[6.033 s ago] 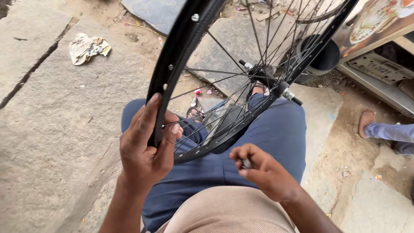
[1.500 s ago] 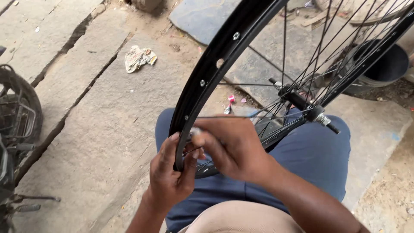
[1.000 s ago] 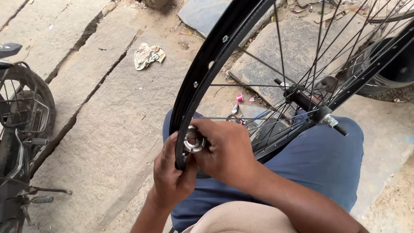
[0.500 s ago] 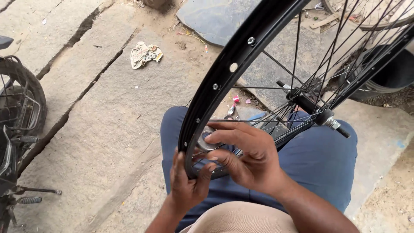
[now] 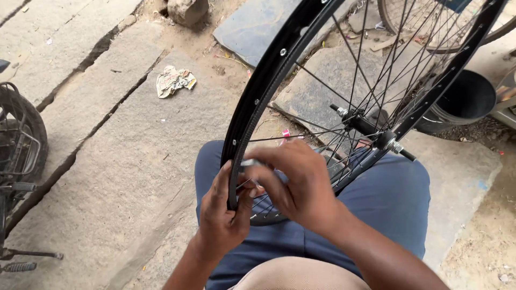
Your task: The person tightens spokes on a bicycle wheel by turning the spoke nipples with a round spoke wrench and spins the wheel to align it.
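Stone paving [image 5: 97, 161], left hand [image 5: 220, 220] gripping wheel rim [image 5: 263, 91]

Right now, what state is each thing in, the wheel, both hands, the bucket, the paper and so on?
Rim: bare, no tyre, tilted upright across the lap.
Spokes: laced from rim to hub.
Hub: axle ends sticking out.
Left hand: gripping the rim's lower edge.
Right hand: fingers pinched at the rim; what they hold is blurred.
Bucket: upright; contents not visible.
Paper: crumpled on the stone.

Glossy black metal rim [image 5: 269, 80], rough stone paving [image 5: 107, 177].
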